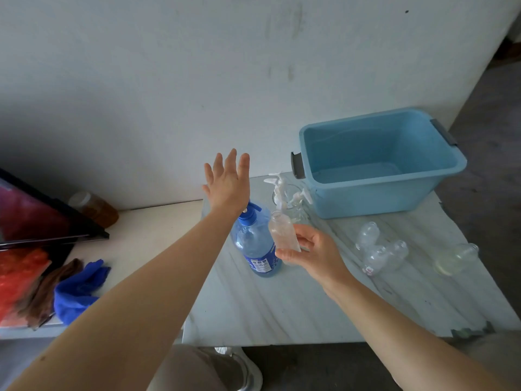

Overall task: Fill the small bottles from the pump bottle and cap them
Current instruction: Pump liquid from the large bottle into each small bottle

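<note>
Near the middle of the desk [267, 311] stands the pump bottle [255, 246], clear blue with a blue pump head and a blue label. The left hand [228, 183] is stretched over it, fingers straight and spread and gripping nothing. The heel of the hand covers the top of the pump, so I cannot tell whether it touches. The right hand [313, 251] pinches a small clear bottle [282, 232] between thumb and fingers, tilted, its open mouth up beside the pump head and its body against the pump bottle's right side. Just behind, a clear glass container [298, 210] holds white pump caps [279, 187]. It touches or nearly touches a blue tub [375, 198] at the desk's far right corner. Toward the right edge several empty small bottles [377, 249] lie on their sides in a cluster, and one yellowish bottle [454, 261] lies apart, nearer the edge. On the lower surface to the left lie a blue cloth [79, 292], a brown cloth [48, 289] and an amber jar [94, 207].
</note>
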